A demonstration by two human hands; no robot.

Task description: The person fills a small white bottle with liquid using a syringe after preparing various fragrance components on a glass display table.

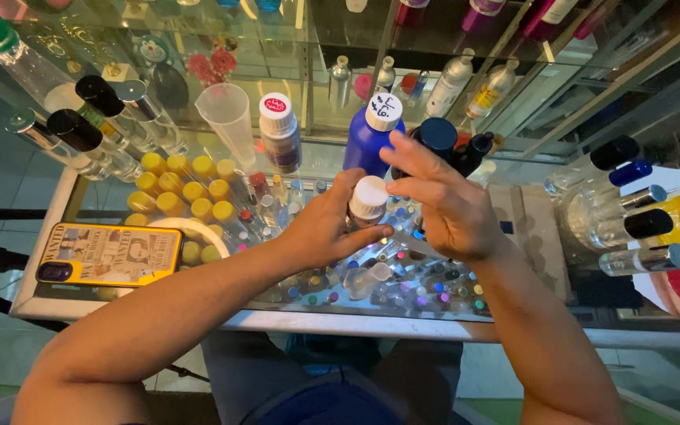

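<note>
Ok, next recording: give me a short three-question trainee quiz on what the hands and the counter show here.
1. True or false: the left hand grips a small bottle with a white cap.
2. What touches that cap from above? A) right hand's fingers B) a funnel C) nothing
3. What lies flat at the counter's left end?

Key:
1. True.
2. A.
3. A phone in a yellow case, on the glass counter.

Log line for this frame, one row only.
left hand: grips small bottle | right hand: fingers on its white cap | glass counter
</note>
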